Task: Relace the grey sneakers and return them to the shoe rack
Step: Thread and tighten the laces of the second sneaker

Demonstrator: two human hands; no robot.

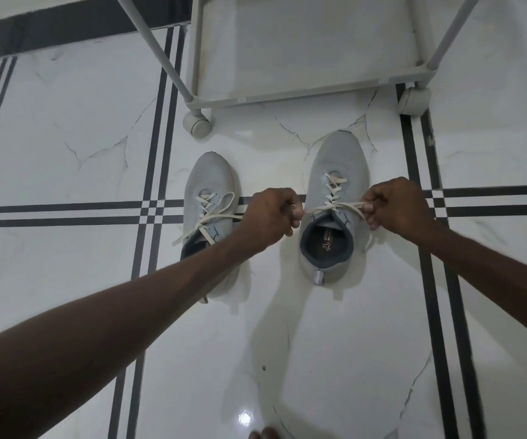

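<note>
Two grey sneakers stand on the white floor, toes pointing away from me. The left sneaker (209,182) has its white lace tied in a loose bow; my left forearm crosses its heel. The right sneaker (335,160) is laced up its front, and its white lace (330,206) is stretched sideways across the top eyelets. My left hand (271,213) is closed on the lace's left end. My right hand (396,204) pinches the lace's right end. The white shoe rack (312,93) stands just beyond the sneakers.
The rack's bottom shelf is bare and rolls on castor wheels (196,123), one at each front corner. Its slanted poles rise to the left and right. The glossy marble floor (65,137) carries black stripe lines. Toes (263,434) show at the bottom edge.
</note>
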